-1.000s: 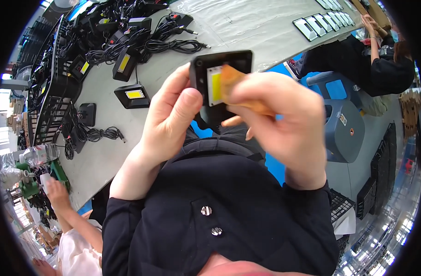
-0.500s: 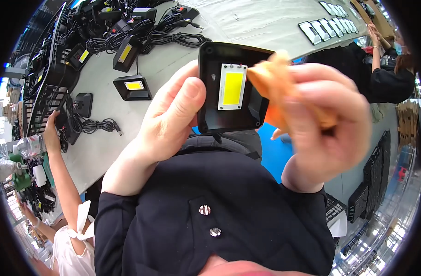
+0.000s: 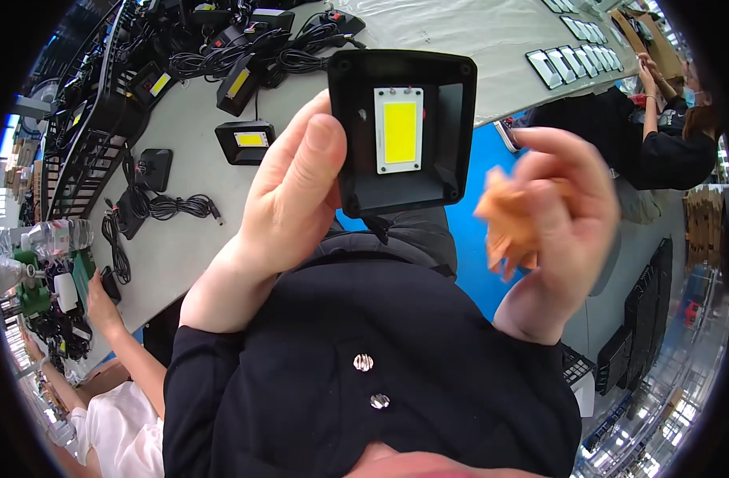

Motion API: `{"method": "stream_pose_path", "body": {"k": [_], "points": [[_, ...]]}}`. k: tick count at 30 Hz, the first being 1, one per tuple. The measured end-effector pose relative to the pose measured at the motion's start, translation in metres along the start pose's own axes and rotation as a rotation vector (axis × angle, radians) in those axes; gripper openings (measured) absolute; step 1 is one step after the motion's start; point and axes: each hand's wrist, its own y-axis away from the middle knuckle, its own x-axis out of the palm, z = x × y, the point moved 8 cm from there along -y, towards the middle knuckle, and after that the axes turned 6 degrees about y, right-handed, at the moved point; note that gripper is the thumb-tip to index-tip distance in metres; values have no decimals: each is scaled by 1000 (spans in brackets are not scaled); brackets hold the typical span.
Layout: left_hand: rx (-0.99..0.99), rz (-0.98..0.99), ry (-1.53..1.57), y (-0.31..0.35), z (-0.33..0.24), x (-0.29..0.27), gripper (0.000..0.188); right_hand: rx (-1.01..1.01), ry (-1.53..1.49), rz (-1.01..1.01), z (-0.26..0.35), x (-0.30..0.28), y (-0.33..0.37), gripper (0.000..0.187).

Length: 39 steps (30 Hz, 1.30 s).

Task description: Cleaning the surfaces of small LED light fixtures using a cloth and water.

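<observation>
Your lamp housing (image 3: 439, 143) is black, its panel (image 3: 400, 131) white-edged yellow; the cloth (image 3: 508, 213) on your right is orange.

Black top (image 3: 301, 319), cropped black sleeves (image 3: 199, 370), two shiny striped buttons (image 3: 364, 363), dark grey trousers (image 3: 428, 239), bare hands (image 3: 291, 195)

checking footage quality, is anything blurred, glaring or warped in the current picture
Head view: right hand and orange cloth look blurred, while the left hand and black lamp look sharper; head view: black basket bends near the dark rim, with bright patches at lower right.
</observation>
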Motion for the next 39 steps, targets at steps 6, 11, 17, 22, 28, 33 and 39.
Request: {"method": "stream_pose_path", "body": {"k": [6,11,17,22,28,33,39], "points": [[-17,120,-30,13,-7,2,56,163,-265,337,-10,55,10,21],[0,24,12,16,-14,10,54,164,-174,353,-3,64,9,23],[370,-18,-755,18,-51,-6,57,535,-566,443,-40,74,16,30],[473,157,-890,12,-23,11,111,803,-903,435,-49,79,23,27],[639,341,-635,-16,-15,41,114,783,-989,660,-66,78,28,31],[701,402,-788,-40,-6,54,95,789,-1003,717,-88,73,29,39],[423,20,-742,-63,23,5,86,416,-321,313,-148,2,-32,32]]}}
